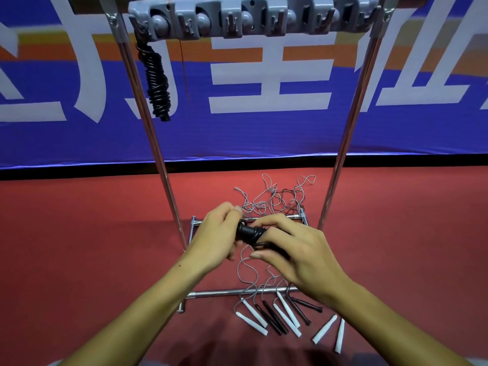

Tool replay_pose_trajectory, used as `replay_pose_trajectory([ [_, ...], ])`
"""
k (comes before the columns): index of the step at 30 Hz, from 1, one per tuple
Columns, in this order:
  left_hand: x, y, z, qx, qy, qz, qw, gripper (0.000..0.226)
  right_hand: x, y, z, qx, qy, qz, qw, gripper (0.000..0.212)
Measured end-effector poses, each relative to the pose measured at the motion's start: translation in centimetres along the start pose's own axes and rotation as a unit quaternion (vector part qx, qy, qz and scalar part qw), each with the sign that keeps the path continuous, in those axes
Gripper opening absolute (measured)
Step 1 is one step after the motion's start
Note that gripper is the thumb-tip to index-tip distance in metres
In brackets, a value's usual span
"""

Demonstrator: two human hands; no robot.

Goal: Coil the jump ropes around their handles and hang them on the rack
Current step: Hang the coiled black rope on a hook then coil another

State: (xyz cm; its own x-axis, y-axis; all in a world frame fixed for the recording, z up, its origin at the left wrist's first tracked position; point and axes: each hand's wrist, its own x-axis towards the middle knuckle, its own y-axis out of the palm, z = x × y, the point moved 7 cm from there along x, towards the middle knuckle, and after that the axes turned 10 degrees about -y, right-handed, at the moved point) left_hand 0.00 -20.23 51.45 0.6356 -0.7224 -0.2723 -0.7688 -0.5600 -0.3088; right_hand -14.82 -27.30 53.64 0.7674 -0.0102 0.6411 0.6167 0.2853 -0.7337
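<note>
Now coiling a black rope (252, 233) onto its handles, held out in front above the rack's base. Left hand (219, 233): fingers curled, pinching the handle end, thumb and forefinger closed near the top. Right hand (295, 249): fingers bent round the other end of the bundle, forefinger laid across the fresh turns, thumb under; how firmly closed, hard to tell. A few turns on so far, with loose cord trailing down from the bundle.

To do this well, probably best to keep both handles pressed side by side, lay each turn snug beside the one before, hold light tension on the trailing cord, and pin the last turn with a fingertip before lifting. Likely snag: the trailing cord catching in the tangle (274, 199) of grey and black cords below, so worth drawing slack free first.

One black coil (157, 80) hangs finished at the left end of the grey hook bar (253, 19); other hooks bare. Rack (351, 122) on two chrome uprights with a chrome base frame. White and black handles (277, 315) lie fanned on the floor by the near crossbar, two white ones a little apart to the right. Red floor (92, 233), and behind it a blue banner (264, 136) with large white characters and an orange band.
</note>
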Motion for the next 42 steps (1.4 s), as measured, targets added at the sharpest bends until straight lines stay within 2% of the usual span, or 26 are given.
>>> replay_pose_trajectory([
  [5, -1.0, -1.3, -2.1, -0.029, 0.134, -0.043, 0.990, 0.035, -0.5, 0.7, -0.2, 0.134, 0.109, -0.063, 0.983, 0.021],
  [8, -1.1, -1.6, -2.0, -0.078, 0.156, 0.008, 0.985, 0.027, -0.3, 0.7, -0.8, 0.221, 0.175, -0.091, 0.955, 0.015],
  [11, -1.4, -2.1, -2.0, -0.088, 0.172, 0.052, 0.980, 0.012, -0.2, 0.4, -0.9, 0.343, 0.241, -0.125, 0.899, 0.009],
  [13, -1.8, -1.8, -2.0, -0.086, 0.174, 0.081, 0.978, 0.019, -0.3, 0.2, -1.0, 0.388, 0.269, -0.145, 0.870, 0.015],
  [15, -1.8, -1.4, -1.7, -0.088, 0.168, 0.080, 0.979, 0.026, -0.3, -0.1, -1.2, 0.399, 0.278, -0.151, 0.861, 0.017],
  [19, -2.2, -0.7, -1.3, -0.145, 0.144, 0.054, 0.977, 0.017, -0.2, -0.2, -0.9, 0.375, 0.263, -0.138, 0.878, 0.011],
  [24, -2.5, 0.1, -1.4, -0.186, 0.131, 0.022, 0.974, 0.010, -0.4, 0.0, -0.3, 0.211, 0.236, -0.131, 0.939, 0.007],
  [29, -2.8, 0.8, -1.7, -0.206, 0.135, 0.012, 0.969, 0.006, -0.1, -0.3, 0.4, 0.123, 0.245, -0.123, 0.954, 0.015],
  [32, -2.8, 1.1, -1.6, -0.197, 0.135, 0.006, 0.971, 0.005, 0.3, -1.1, 0.8, -0.045, 0.204, -0.105, 0.972, 0.014],
  [33, -2.8, 1.2, -1.6, -0.193, 0.133, 0.008, 0.972, 0.004, 0.3, -1.0, 0.8, -0.065, 0.190, -0.099, 0.975, 0.014],
  [35, -2.8, 1.4, -1.5, -0.189, 0.130, 0.008, 0.973, 0.003, 0.4, -0.4, 0.5, 0.019, 0.191, -0.106, 0.976, 0.015],
  [37, -2.8, 1.5, -1.5, -0.180, 0.133, 0.002, 0.975, 0.003, 0.2, -0.1, 0.5, 0.101, 0.179, -0.146, 0.968, 0.015],
  [41, -2.9, 1.3, -1.6, -0.179, 0.129, -0.013, 0.975, 0.003, -0.1, -0.9, 0.9, 0.091, 0.172, -0.221, 0.956, 0.008],
  [42, -2.9, 1.3, -1.5, -0.183, 0.124, -0.016, 0.975, 0.003, -0.1, -1.1, 0.8, 0.088, 0.173, -0.232, 0.953, 0.011],
])
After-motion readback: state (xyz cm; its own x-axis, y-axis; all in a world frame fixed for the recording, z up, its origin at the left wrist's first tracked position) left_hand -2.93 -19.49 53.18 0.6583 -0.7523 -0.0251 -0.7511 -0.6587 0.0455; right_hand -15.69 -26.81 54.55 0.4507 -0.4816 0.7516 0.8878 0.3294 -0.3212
